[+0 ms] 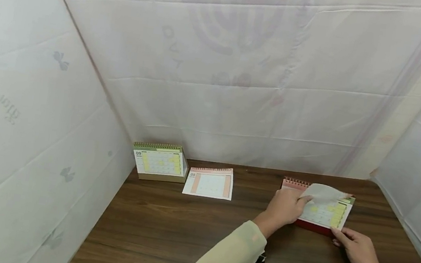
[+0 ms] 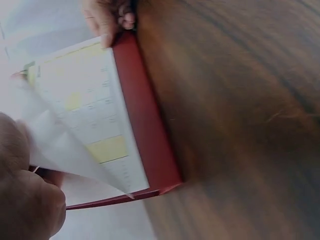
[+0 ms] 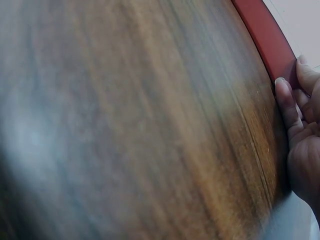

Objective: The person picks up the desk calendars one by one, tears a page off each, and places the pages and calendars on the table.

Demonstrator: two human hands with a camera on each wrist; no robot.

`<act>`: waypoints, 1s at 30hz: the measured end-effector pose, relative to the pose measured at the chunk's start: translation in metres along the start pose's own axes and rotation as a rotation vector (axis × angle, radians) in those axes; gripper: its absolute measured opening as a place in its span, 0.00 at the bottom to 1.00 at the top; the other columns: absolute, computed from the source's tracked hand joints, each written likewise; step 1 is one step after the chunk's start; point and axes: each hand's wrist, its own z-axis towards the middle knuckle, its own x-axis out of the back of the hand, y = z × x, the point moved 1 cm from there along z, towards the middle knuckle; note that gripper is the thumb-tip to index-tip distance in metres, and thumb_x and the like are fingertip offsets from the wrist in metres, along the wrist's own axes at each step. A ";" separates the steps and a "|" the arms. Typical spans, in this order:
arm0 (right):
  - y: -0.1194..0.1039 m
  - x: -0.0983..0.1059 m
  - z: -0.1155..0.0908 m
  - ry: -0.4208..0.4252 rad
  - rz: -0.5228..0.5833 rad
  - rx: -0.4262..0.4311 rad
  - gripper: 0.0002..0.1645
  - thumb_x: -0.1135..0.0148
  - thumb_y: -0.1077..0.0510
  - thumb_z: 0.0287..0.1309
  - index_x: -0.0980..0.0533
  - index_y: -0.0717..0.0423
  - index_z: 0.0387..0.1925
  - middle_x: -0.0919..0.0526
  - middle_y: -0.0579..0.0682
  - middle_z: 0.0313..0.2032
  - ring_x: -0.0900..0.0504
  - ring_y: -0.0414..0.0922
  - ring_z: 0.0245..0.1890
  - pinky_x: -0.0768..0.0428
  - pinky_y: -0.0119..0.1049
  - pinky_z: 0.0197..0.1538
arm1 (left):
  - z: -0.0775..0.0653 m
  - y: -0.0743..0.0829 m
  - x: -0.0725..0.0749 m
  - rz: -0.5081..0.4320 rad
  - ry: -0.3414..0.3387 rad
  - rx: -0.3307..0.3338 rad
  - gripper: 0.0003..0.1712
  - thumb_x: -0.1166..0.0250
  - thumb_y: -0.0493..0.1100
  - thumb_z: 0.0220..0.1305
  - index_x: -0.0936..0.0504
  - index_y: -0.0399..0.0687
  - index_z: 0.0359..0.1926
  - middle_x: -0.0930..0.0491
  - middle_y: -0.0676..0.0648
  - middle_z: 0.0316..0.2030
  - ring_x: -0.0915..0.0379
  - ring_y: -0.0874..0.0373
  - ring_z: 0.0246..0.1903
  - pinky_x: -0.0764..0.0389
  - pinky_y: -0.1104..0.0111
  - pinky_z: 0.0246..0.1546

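A desk calendar with a red base stands at the right of the table. My left hand pinches a page of it, which curls up and over to the right. Beneath that page shows a month sheet with yellow columns. At the calendar's lower right corner, my right hand grips the edge, thumb on the front. The left wrist view shows the white back of the curled page beside my left hand. In the right wrist view my right hand holds the red base's corner.
A detached 08 calendar page with orange columns lies flat on the dark wooden table. Left of it, a second desk calendar showing 09 stands near the back edge. Whitish sheeting hangs behind and on both sides.
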 end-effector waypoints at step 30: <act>-0.001 0.000 -0.002 0.007 -0.012 0.019 0.37 0.41 0.37 0.77 0.16 0.69 0.58 0.07 0.41 0.36 0.20 0.21 0.35 0.28 0.17 0.40 | -0.002 0.028 -0.007 0.010 0.164 -0.060 0.28 0.57 0.61 0.86 0.10 0.64 0.58 0.07 0.60 0.46 0.12 0.62 0.43 0.15 0.75 0.47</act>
